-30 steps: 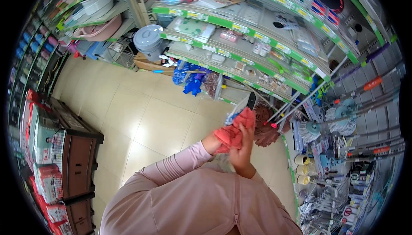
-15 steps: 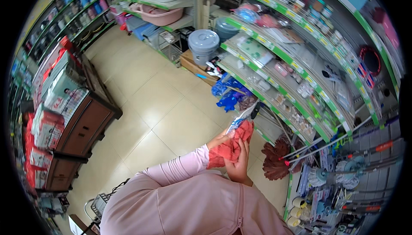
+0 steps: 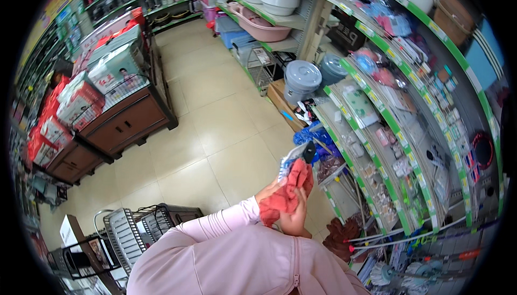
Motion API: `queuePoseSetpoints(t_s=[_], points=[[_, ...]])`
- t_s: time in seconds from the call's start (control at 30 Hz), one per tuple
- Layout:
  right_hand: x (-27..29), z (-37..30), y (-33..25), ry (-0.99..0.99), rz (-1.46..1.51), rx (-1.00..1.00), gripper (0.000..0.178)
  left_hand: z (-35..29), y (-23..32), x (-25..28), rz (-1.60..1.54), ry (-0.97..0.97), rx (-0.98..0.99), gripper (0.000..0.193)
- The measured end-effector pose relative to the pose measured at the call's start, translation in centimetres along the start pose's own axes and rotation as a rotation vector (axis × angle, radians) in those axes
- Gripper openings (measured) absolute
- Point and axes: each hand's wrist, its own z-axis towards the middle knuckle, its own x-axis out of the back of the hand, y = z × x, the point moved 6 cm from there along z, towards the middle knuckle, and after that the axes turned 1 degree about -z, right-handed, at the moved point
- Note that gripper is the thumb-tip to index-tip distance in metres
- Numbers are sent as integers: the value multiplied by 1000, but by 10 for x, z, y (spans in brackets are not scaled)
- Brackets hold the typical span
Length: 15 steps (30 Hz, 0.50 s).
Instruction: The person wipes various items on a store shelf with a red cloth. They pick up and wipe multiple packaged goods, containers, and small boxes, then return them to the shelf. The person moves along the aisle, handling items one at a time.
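Note:
A fuzzy coral-red cloth [image 3: 285, 197] with darker markings hangs bunched between my two hands, in front of my chest. My left hand [image 3: 269, 189] grips its left side, fingers partly hidden by it. From the right and below, my right hand [image 3: 294, 218] presses its fingers against the folds. At the top of the cloth rises a clear-and-white packet with blue print [image 3: 291, 157], ending in a black tab [image 3: 309, 152]. How the packet joins the cloth I cannot make out.
Stocked shelves [image 3: 371, 157] with green edges curve along the right. Mops [image 3: 382, 273] and a brown duster head [image 3: 340, 239] hang low there. Lidded grey buckets [image 3: 302, 79] stand by a carton. Brown cabinets [image 3: 124, 120] bearing packages line the left; wire racks [image 3: 123, 236] stand lower left.
The view has turned, so shelves and cabinets sit further right and the racks show more. The cloth is more bunched, and the packet above it stands more upright. Both hands keep hold.

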Motion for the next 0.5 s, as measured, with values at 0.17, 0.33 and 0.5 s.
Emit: queuePoseSetpoints(t_s=[0.17,0.33,0.5], points=[[12,47,3,6,12,-105,45,-17,-8,4,795,-102,-131,57],[8,72,68,-80,1242,-529,42,-24,-22,-19,1022,-313,-341,70],[-1,66,20,-101,1108,-607,33,-34,-30,-1,997,-173,-273,63]])
